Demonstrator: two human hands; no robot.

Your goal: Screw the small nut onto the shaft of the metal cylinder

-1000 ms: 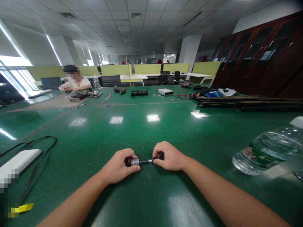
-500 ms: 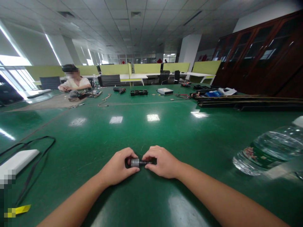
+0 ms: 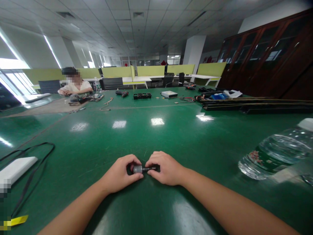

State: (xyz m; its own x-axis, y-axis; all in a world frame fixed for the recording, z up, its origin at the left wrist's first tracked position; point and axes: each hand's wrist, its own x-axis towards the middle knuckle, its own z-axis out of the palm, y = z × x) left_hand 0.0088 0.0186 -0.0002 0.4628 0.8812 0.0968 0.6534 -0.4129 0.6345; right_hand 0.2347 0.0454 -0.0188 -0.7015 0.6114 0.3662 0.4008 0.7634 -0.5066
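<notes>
Close to me, a small silvery metal cylinder with a dark ribbed shaft [image 3: 138, 169] lies sideways between my two hands, low over or on the green table [image 3: 117, 143]. My left hand [image 3: 122, 173] curls its thumb and fingers around the cylinder's thick end. From the other side, my right hand [image 3: 165, 168] pinches the thin shaft, whose tip points to the right. The fingers partly cover both ends. I cannot tell the part's exact kind, nor whether it touches the tabletop.
At right lies a large water bottle [image 3: 274, 156]. A white box-like object [image 3: 21, 168] with a black strap [image 3: 36, 166] is at left. Far across are a drill [image 3: 121, 93], a white box [image 3: 169, 94], dark rails [image 3: 259, 104] and a seated person [image 3: 75, 85].
The whole view has shifted slightly, so things sit a little further left. Both hands keep nearly the same hold on the metal part.
</notes>
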